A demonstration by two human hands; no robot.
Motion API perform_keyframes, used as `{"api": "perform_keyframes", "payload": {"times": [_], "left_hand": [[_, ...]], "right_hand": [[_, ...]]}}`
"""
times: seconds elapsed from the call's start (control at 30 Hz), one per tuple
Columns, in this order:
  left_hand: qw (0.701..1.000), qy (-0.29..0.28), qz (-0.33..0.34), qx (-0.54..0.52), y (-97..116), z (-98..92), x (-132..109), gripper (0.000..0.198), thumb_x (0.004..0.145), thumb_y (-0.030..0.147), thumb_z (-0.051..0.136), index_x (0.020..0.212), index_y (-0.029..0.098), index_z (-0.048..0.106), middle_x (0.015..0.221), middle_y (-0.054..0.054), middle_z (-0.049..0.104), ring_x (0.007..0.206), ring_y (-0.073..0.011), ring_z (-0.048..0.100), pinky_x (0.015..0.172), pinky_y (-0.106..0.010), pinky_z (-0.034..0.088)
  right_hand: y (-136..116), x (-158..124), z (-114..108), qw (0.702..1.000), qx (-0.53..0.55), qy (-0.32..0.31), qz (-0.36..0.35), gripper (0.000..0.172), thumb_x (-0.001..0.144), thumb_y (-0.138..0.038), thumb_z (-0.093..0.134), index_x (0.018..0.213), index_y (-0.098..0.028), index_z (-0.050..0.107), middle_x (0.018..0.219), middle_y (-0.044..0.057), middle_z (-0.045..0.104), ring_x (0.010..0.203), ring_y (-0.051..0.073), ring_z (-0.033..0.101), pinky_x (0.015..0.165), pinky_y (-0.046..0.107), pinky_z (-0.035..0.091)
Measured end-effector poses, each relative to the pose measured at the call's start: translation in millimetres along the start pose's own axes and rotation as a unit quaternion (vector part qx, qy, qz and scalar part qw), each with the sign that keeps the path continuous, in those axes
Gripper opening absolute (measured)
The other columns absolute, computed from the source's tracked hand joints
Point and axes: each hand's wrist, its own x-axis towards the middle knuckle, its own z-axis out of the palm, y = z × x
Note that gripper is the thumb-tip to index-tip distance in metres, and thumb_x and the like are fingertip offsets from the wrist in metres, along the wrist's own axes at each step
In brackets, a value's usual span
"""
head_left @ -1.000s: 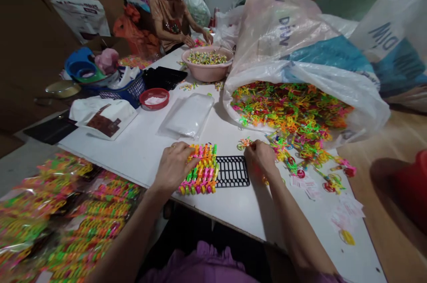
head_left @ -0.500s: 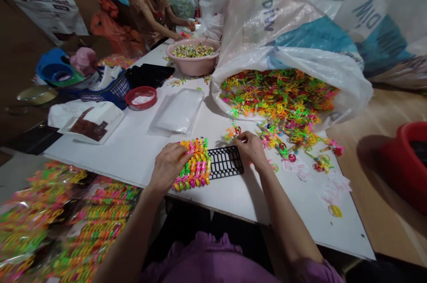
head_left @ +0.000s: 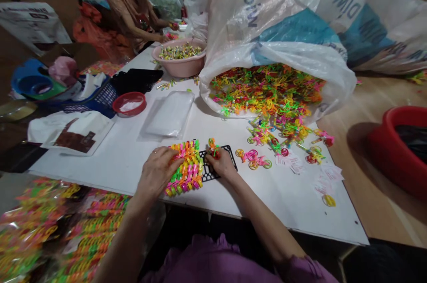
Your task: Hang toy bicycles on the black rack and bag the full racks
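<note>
A black plastic rack (head_left: 209, 173) lies near the table's front edge. Tight rows of small bright plastic toys (head_left: 188, 175) cover its left part; bare grid shows at its right. My left hand (head_left: 155, 171) holds the left end, fingers and thumb curled over the toys. My right hand (head_left: 220, 163) is over the bare grid, pinching a small orange and green toy bike (head_left: 212, 146), partly hidden by the fingers. Just right of the rack are pink toy bikes (head_left: 252, 157) with round wheels.
A big white sack (head_left: 280, 49) spills a heap of toys (head_left: 280, 96). Clear plastic bags (head_left: 170, 114), a red bowl (head_left: 142, 107) and a pink basin (head_left: 180, 67) stand behind. Packed toys (head_left: 96, 229) lie lower left. A red tub (head_left: 387, 140) is right. Across the table a co-worker (head_left: 130, 18) handles small pieces.
My right hand has moved left from beyond the rack's right end to above its bare grid, carrying a toy bike. My left hand stays on the rack. The view has shifted slightly.
</note>
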Motion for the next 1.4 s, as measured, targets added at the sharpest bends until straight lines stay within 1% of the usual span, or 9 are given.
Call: {"api": "perform_keyframes", "payload": {"times": [0.1, 0.23, 0.37, 0.63, 0.83, 0.97, 1.1, 1.27, 1.4], "left_hand": [[1.000, 0.021, 0.004, -0.006, 20.9, -0.6, 8.3, 0.027, 0.086, 0.035, 0.050, 0.104, 0.018, 0.060, 0.100, -0.007, 0.061, 0.096, -0.0207, 0.055, 0.088, -0.033, 0.043], [0.998, -0.049, 0.024, -0.031, 43.4, 16.4, 23.9, 0.024, 0.086, 0.025, 0.047, 0.105, 0.017, 0.059, 0.099, -0.007, 0.062, 0.097, -0.0216, 0.054, 0.090, -0.036, 0.042], [0.996, -0.069, 0.014, -0.048, 44.6, 28.6, 30.7, 0.021, 0.085, 0.026, 0.050, 0.100, 0.017, 0.060, 0.095, -0.007, 0.062, 0.094, -0.0221, 0.054, 0.088, -0.037, 0.042], [0.991, -0.121, 0.032, -0.044, 42.6, 30.2, 37.7, 0.026, 0.084, 0.026, 0.053, 0.108, 0.017, 0.058, 0.095, -0.007, 0.064, 0.095, -0.0231, 0.057, 0.088, -0.039, 0.043], [0.993, -0.089, 0.047, -0.061, 41.5, 33.8, 35.6, 0.029, 0.086, 0.033, 0.051, 0.109, 0.017, 0.058, 0.095, -0.007, 0.065, 0.093, -0.0211, 0.059, 0.084, -0.036, 0.045], [0.994, -0.053, 0.063, -0.066, 38.7, 38.8, 33.3, 0.026, 0.090, 0.033, 0.042, 0.096, 0.019, 0.063, 0.089, -0.005, 0.067, 0.085, -0.0188, 0.061, 0.080, -0.034, 0.046], [0.994, -0.027, 0.083, -0.064, 34.6, 45.8, 34.4, 0.031, 0.091, 0.031, 0.036, 0.085, 0.021, 0.065, 0.084, -0.004, 0.068, 0.080, -0.0188, 0.062, 0.075, -0.033, 0.047], [0.993, -0.009, 0.109, -0.049, 33.2, 46.3, 33.8, 0.036, 0.092, 0.033, 0.031, 0.087, 0.022, 0.065, 0.082, -0.003, 0.068, 0.079, -0.0204, 0.062, 0.076, -0.035, 0.048], [0.990, -0.009, 0.127, -0.058, 32.8, 46.3, 26.2, 0.036, 0.092, 0.036, 0.032, 0.082, 0.023, 0.064, 0.079, -0.003, 0.067, 0.077, -0.0192, 0.062, 0.072, -0.033, 0.049]], "right_hand": [[7.6, 3.8, 7.7, 0.998, -0.052, 0.015, -0.026, 0.013, 0.076, -0.025, 0.055, 0.085, -0.017, 0.059, 0.073, 0.001, 0.062, 0.067, 0.014, 0.055, 0.064, 0.024, 0.042], [9.3, 7.3, 12.5, 0.980, -0.160, -0.020, -0.121, 0.012, 0.077, -0.014, 0.051, 0.087, -0.018, 0.058, 0.084, 0.003, 0.059, 0.077, 0.015, 0.054, 0.071, 0.025, 0.041], [10.3, 8.2, 8.3, 0.958, -0.230, -0.048, -0.165, 0.012, 0.080, -0.012, 0.046, 0.087, -0.018, 0.054, 0.085, 0.003, 0.055, 0.079, 0.015, 0.052, 0.072, 0.025, 0.040], [16.8, 14.7, 2.4, 0.965, -0.194, -0.041, -0.171, 0.018, 0.077, -0.009, 0.045, 0.091, -0.017, 0.054, 0.089, 0.004, 0.056, 0.083, 0.016, 0.053, 0.075, 0.026, 0.041], [7.7, 11.0, 1.0, 0.949, -0.267, -0.072, -0.150, 0.017, 0.079, -0.011, 0.044, 0.092, -0.017, 0.052, 0.090, 0.005, 0.056, 0.083, 0.018, 0.053, 0.074, 0.027, 0.041], [2.3, 8.4, 3.2, 0.936, -0.319, -0.071, -0.129, 0.016, 0.082, -0.014, 0.042, 0.095, -0.018, 0.052, 0.091, 0.006, 0.056, 0.079, 0.017, 0.055, 0.070, 0.026, 0.041], [1.4, 14.0, 4.1, 0.921, -0.353, -0.084, -0.145, 0.019, 0.081, -0.014, 0.043, 0.098, -0.019, 0.050, 0.093, 0.006, 0.057, 0.081, 0.019, 0.056, 0.069, 0.028, 0.042], [0.1, 15.9, 4.4, 0.898, -0.390, -0.114, -0.167, 0.021, 0.081, -0.018, 0.045, 0.100, -0.016, 0.052, 0.096, 0.009, 0.059, 0.081, 0.021, 0.058, 0.068, 0.029, 0.044], [1.4, 15.0, -16.8, 0.908, -0.343, -0.146, -0.190, 0.019, 0.080, -0.020, 0.052, 0.097, -0.017, 0.058, 0.092, 0.005, 0.063, 0.082, 0.017, 0.059, 0.069, 0.024, 0.044]]}}
